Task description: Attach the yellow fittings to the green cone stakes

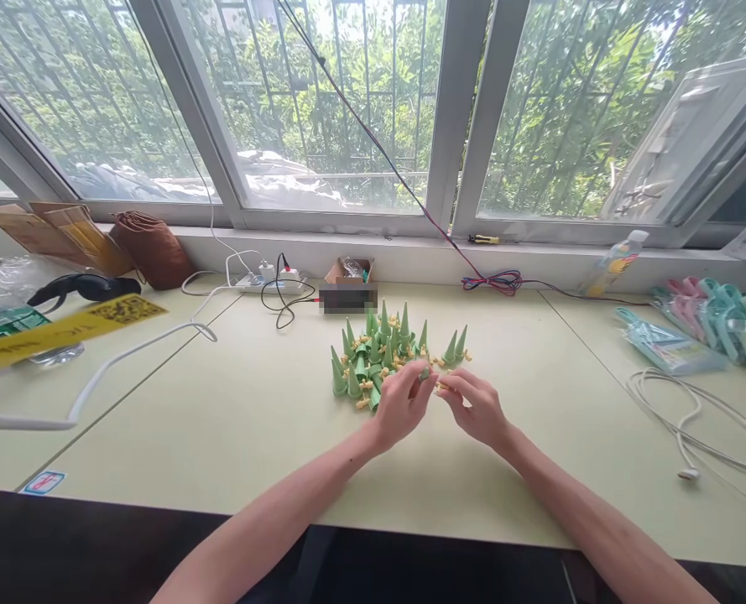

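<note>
your left hand [404, 401] is closed in a pinch around a small, smooth green piece [424, 373], mostly hidden by your fingers, so you cannot tell its full shape; it is held just above the pale yellow-green, smooth tabletop [234, 436]. your right hand [478, 409] meets it almost fingertip to fingertip, thumb and forefinger pinched on a tiny yellow piece [441, 387], its outline largely covered. just beyond your left hand lies a dense heap of matte green cones [383, 323], sharp-tipped and wide at the base, some upright and others tipped over, with knobbly yellow bits [365, 385] scattered among them. a pair of slim green cones [454, 348] stands slightly apart, past your right fingers, with yellow bits beside their bases. farther back, against the sill, sit an open brown cardboard box [333, 270] and a soft, wrinkled brown drawstring pouch [152, 250]. to your right, a smooth white cable [684, 428] loops loosely near glossy clear-wrapped pastel plastic items [716, 315].
</note>
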Demonstrator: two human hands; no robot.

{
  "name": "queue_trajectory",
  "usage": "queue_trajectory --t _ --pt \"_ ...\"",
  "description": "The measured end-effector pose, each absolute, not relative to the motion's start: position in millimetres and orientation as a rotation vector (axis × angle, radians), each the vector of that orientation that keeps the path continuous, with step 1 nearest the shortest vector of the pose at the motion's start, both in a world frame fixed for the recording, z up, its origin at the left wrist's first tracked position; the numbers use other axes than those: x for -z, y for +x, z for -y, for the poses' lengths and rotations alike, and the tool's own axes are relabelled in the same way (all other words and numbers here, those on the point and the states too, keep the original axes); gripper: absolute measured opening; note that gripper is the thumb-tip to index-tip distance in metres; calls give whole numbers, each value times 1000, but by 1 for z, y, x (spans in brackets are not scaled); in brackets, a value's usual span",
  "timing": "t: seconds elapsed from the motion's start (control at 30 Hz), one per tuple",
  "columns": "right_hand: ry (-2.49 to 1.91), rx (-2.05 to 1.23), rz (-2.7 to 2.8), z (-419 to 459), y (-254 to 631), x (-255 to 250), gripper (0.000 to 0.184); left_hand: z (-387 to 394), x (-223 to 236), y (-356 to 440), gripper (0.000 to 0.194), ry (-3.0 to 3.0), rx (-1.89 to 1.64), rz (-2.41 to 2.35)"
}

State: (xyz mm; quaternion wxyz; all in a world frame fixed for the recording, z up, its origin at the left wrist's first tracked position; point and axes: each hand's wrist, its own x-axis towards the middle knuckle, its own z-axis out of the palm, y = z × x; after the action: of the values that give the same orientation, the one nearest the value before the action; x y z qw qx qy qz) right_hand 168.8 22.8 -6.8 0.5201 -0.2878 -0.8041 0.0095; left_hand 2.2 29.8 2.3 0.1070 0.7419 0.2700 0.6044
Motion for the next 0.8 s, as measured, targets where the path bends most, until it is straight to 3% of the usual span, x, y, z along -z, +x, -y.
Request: queue_trajectory --t 0.5,0.8 --pt "-710 -30 1952 -24 169 7 12 -28 -6 2 13 2236 -1727 -835" --pt "-720 -79 1938 -25 171 8 19 -29 -1 2 6 2300 -1694 -769"
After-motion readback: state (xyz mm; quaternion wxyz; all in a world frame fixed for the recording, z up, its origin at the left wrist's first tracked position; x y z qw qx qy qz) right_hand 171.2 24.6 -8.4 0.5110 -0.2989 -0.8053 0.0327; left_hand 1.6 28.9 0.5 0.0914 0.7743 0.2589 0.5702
